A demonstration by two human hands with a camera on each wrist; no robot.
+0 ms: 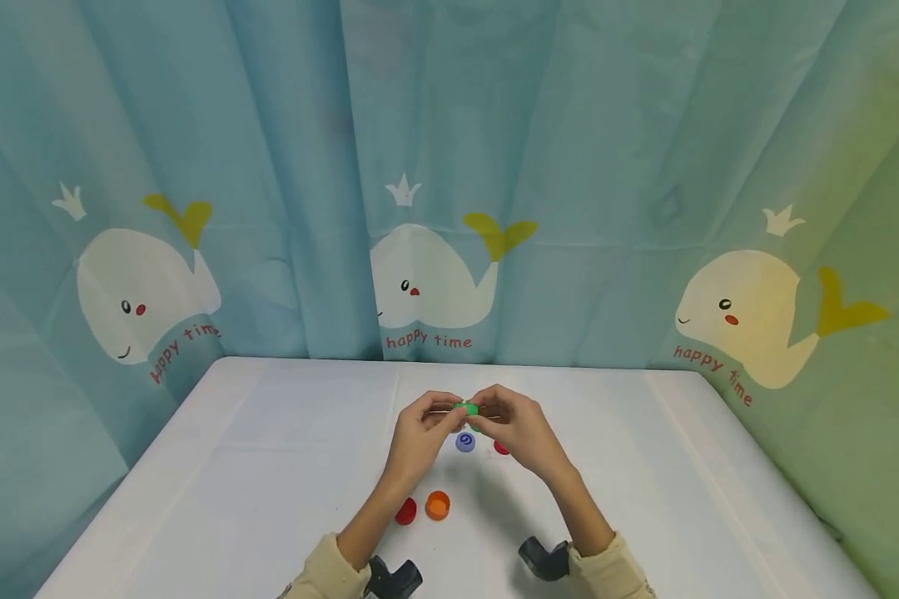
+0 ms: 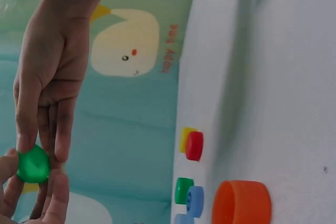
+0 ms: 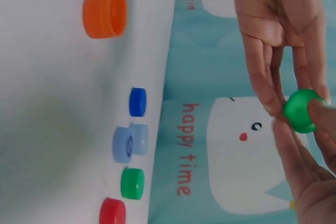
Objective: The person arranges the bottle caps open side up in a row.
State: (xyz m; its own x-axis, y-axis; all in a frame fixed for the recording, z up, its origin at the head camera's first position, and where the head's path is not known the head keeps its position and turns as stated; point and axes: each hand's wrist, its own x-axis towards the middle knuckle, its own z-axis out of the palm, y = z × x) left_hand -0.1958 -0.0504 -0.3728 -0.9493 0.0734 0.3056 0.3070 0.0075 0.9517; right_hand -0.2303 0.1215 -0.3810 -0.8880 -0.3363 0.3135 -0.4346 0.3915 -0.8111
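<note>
A small round green cap (image 1: 468, 408) is held up above the far part of the table, between both hands. My left hand (image 1: 414, 434) pinches it from the left with thumb and fingers. From the other side my right hand (image 1: 522, 428) pinches the same cap, and the fingertips of the two hands nearly meet. Its round face shows in the left wrist view, where the green cap (image 2: 33, 164) sits between the fingertips. Below the hands lie a light blue cap (image 1: 465, 442) with a dark swirl and a red cap (image 1: 501, 448), partly hidden by the right hand.
An orange cap (image 1: 438, 506) and another red cap (image 1: 406, 511) lie nearer on the white table (image 1: 270, 474). Behind the hands, a second green cap (image 3: 132, 183) and a dark blue cap (image 3: 138, 102) stand on the table. A whale-print curtain (image 1: 607, 166) hangs behind.
</note>
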